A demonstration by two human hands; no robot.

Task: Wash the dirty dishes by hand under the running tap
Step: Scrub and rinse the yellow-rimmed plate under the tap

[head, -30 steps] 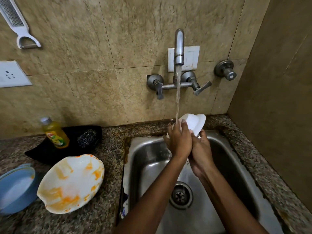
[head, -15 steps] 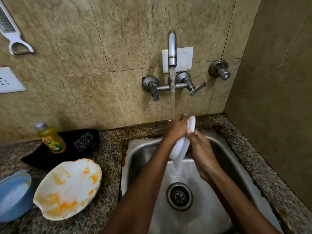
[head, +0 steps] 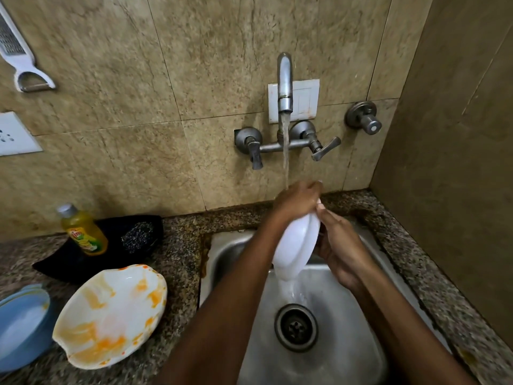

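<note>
Fingers of both hands grip the white bowl (head: 297, 247) under the tap (head: 285, 87), seemingly rinsed; left of the sink (head: 222, 254), a stained plate (head: 111, 315) waits.

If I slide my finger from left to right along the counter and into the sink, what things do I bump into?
Blue bowl → stained white plate → white dish gripped between both hands over the sink → right hand.
</note>
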